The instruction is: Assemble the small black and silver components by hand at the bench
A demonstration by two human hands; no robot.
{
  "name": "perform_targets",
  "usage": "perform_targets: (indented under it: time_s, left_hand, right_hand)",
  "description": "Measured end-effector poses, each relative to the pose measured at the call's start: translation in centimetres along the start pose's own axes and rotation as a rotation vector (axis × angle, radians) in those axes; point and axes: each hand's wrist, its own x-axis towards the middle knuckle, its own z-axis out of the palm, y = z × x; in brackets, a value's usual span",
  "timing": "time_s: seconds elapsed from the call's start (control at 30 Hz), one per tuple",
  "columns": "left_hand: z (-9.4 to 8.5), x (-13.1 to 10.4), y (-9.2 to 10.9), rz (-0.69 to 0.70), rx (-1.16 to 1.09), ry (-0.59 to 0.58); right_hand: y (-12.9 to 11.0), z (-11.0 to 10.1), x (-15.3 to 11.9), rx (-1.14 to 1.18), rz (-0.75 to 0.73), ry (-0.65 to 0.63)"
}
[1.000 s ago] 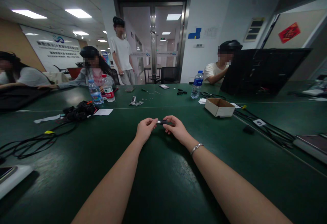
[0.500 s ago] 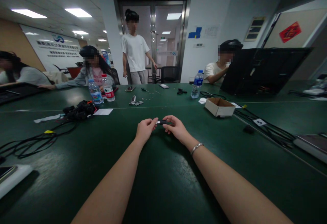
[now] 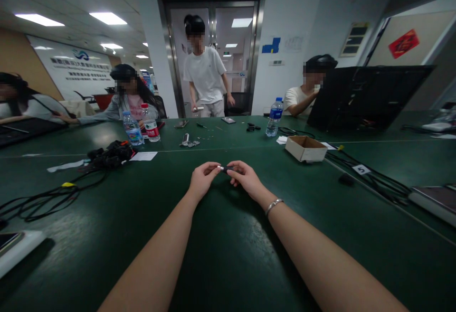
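Note:
Between my two hands is a small dark stick with a silvery end [image 3: 225, 169], held level just above the green table [image 3: 228, 236]. My left hand [image 3: 201, 182] pinches its silvery end between thumb and fingers. The dark end is gripped by my right hand [image 3: 248, 180], whose fingers curl around it and hide part of it. The stick is too small to tell its kind. A silver bracelet [image 3: 274, 205] circles my right wrist.
An open cardboard box [image 3: 305, 149] stands to the right, near black cables [image 3: 377, 181]. Bottles [image 3: 274, 118] stand farther back. Small parts [image 3: 191, 142] lie ahead; a black bundle [image 3: 112, 154] is left. A standing person [image 3: 206, 74] and seated people are across the table.
My fingers have shifted slightly on the stick, and its silvery end now tilts up a little. The standing person has moved right and closer to the table.

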Motion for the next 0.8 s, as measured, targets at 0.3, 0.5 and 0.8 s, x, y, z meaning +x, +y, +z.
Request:
perform_targets:
  time_s: [0.3,0.5,0.8]
  left_hand:
    - [0.3,0.0,0.2,0.000,-0.163,-0.053]
    - [0.4,-0.3,1.0,-0.045,-0.157,-0.020]
    - [0.7,0.1,0.0,-0.234,-0.174,0.029]
  right_hand:
    - [0.1,0.0,0.3,0.038,0.059,-0.001]
    - [0.0,0.1,0.3,0.026,0.083,-0.006]
    - [0.3,0.2,0.5,0.020,0.080,0.011]
